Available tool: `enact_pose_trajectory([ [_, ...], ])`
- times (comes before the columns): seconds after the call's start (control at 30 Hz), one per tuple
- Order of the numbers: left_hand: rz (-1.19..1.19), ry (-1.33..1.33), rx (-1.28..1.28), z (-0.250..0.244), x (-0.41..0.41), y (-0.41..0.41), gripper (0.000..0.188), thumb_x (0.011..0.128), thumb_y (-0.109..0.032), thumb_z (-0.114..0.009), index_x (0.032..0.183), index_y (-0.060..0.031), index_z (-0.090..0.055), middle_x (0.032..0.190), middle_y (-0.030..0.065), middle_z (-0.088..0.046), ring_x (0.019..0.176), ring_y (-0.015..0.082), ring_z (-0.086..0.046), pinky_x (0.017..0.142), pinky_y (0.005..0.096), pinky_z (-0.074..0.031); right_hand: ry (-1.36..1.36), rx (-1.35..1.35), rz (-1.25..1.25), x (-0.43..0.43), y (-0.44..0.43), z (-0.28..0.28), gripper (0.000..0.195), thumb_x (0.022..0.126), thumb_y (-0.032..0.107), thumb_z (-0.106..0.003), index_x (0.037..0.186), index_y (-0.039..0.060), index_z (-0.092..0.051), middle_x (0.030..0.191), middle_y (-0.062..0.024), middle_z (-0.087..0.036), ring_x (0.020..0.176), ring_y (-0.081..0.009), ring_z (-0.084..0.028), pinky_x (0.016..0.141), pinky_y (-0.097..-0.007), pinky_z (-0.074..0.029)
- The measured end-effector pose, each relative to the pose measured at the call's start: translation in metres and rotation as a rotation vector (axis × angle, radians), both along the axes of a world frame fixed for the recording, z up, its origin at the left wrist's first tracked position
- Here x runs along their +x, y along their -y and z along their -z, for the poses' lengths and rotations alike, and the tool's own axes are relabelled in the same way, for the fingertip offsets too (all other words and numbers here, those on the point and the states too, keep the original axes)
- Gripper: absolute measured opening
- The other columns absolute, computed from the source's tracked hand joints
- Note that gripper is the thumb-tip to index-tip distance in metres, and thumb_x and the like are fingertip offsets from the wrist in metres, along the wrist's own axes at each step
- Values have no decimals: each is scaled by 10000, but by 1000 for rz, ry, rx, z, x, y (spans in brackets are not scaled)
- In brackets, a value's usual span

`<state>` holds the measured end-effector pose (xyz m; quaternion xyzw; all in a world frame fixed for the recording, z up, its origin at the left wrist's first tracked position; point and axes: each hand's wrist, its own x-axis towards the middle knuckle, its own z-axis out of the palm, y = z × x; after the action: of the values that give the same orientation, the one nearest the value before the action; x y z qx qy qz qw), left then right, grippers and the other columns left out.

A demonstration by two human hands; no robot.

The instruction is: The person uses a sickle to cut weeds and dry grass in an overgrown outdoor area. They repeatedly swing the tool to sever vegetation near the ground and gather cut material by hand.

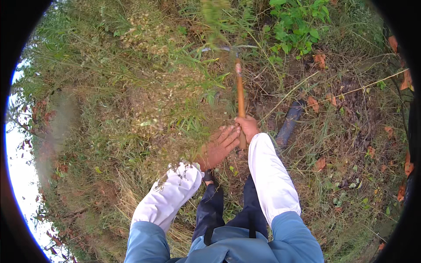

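My right hand (249, 126) is wrapped around the wooden handle (240, 92) of a sickle, near its lower end. At the far end of the handle, the thin curved metal blade (215, 49) points left among green stems and is partly hidden by leaves. My left hand (218, 146) lies just left of the handle, palm down, its fingers stretched out and their tips close to my right hand. Whether those fingertips touch the handle I cannot tell. Tall weeds with dry seed heads (171, 85) stand in front of my left hand and cover part of its wrist.
Right of the handle, a dark tube-like piece (290, 123) lies on the ground. A leafy green plant (297, 29) grows at the top right. Brown dry leaves (319, 164) and a long dry stalk (365, 87) lie to the right. My legs (210, 207) are below my hands.
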<state>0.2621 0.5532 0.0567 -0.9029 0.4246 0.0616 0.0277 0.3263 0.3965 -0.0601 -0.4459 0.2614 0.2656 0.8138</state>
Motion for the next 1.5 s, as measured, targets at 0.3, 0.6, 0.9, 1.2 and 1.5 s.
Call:
enact_pose_trajectory([
  [0.3, -256, 227, 705, 7, 114, -44, 608, 888, -198, -467, 1448, -115, -244, 1531, 109, -137, 1413, 310, -102, 1145, 479, -17, 230, -492, -685, -26, -24, 29, 231, 805, 170, -599, 927, -25, -581, 648, -118, -570, 527, -215, -565, 506, -373, -449],
  [0.6, -976, -80, 669, 61, 81, -146, 1067, 609, -528, -765, 1425, -75, -246, 1454, 148, -320, 1317, 334, -348, 1004, 475, -361, 415, -858, -1002, -126, 7, 13, 316, 749, 216, -592, 915, -50, -547, 789, -264, -615, 768, -415, -620, 706, -486, -492],
  [0.9, -1150, -298, 416, 166, -2, -193, 216, 784, -183, -583, 944, -39, -562, 858, 150, -669, 792, 284, -673, 680, 378, -536, 202, -724, -712, -125, 22, 3, 260, 738, 177, -619, 899, -20, -566, 740, -208, -608, 706, -355, -625, 650, -415, -480],
  [1.2, -1196, -401, 466, 251, -81, -195, 309, 852, -280, -511, 961, -29, -655, 919, 174, -672, 810, 301, -669, 693, 409, -536, -2, -744, -453, 56, 39, 108, 155, 776, 141, -610, 801, 5, -539, 548, -56, -510, 435, -156, -511, 378, -339, -410],
  [1.5, -1081, -191, 412, 265, -89, -232, 139, 831, -207, -514, 812, -70, -506, 625, 89, -588, 557, 266, -622, 464, 392, -482, -225, -1071, -412, -206, 176, 119, 146, 761, 105, -621, 838, 4, -550, 554, -58, -510, 422, -152, -488, 388, -312, -379],
])
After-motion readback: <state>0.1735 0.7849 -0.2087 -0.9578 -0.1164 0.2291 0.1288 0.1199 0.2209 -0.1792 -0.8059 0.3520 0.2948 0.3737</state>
